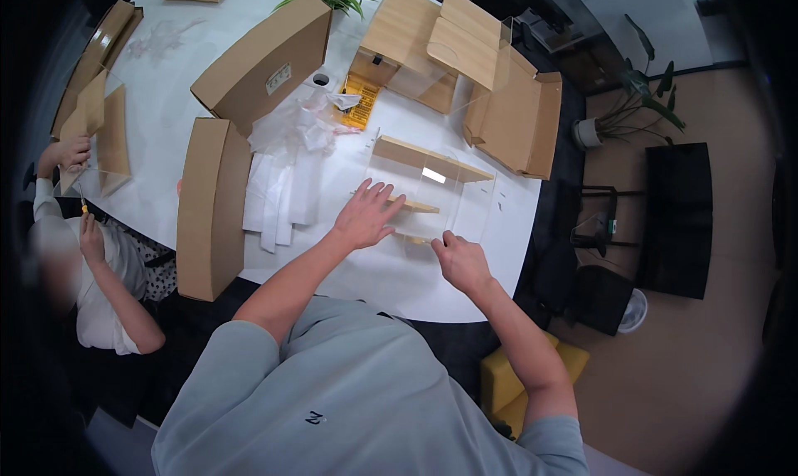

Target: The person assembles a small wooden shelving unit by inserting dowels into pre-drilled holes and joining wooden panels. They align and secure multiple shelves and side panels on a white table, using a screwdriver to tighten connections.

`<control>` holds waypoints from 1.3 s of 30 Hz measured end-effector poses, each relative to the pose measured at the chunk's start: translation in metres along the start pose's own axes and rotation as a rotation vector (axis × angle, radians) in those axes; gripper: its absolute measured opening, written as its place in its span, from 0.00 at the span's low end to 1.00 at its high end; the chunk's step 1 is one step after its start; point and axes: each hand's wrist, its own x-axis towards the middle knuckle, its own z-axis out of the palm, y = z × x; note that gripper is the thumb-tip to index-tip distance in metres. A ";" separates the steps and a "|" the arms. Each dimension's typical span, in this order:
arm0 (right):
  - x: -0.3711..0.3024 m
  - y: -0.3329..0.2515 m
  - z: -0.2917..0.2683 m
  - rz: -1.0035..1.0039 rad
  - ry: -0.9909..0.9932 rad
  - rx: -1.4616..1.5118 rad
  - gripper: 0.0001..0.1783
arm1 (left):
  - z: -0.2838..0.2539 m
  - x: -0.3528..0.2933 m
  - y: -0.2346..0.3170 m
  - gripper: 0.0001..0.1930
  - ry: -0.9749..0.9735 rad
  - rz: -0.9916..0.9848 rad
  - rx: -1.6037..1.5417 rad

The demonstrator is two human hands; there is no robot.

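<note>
In front of me on the white table lies a part-built frame of clear panel (462, 200) and light wooden boards. A long wooden board (432, 157) stands along its far side. Two shorter wooden strips cross it nearer to me: a middle strip (422, 207) and a near strip (413, 238). My left hand (364, 218) is open, fingers spread over the left part of the frame by the middle strip. My right hand (462, 261) is closed at the right end of the near strip; what its fingers grip is hidden.
Cardboard boxes (212, 210) and white packing sheets (287, 185) lie to the left. Beyond are a yellow tool case (360, 102), a tape roll (321, 79), a wooden unit (407, 39) and an open carton (515, 123). At left, another person holds a screwdriver (84, 203) by wooden panels.
</note>
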 end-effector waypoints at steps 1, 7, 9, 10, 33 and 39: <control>0.001 0.001 -0.001 -0.027 -0.004 -0.013 0.07 | 0.001 0.000 0.001 0.39 0.002 0.000 -0.006; 0.011 0.005 0.000 -0.182 -0.064 -0.114 0.04 | 0.004 0.000 -0.001 0.38 0.012 0.008 -0.026; 0.016 0.007 0.003 -0.249 -0.094 -0.154 0.05 | 0.002 -0.001 -0.001 0.38 0.005 0.016 -0.018; 0.019 0.009 0.005 -0.291 -0.119 -0.160 0.05 | 0.002 -0.001 -0.001 0.38 0.007 0.017 -0.011; 0.037 0.002 -0.005 -0.263 -0.308 -0.080 0.09 | 0.006 0.000 -0.002 0.37 0.037 0.014 -0.031; 0.034 0.007 0.013 -0.314 -0.333 -0.160 0.09 | 0.004 -0.001 -0.002 0.37 0.033 0.018 -0.047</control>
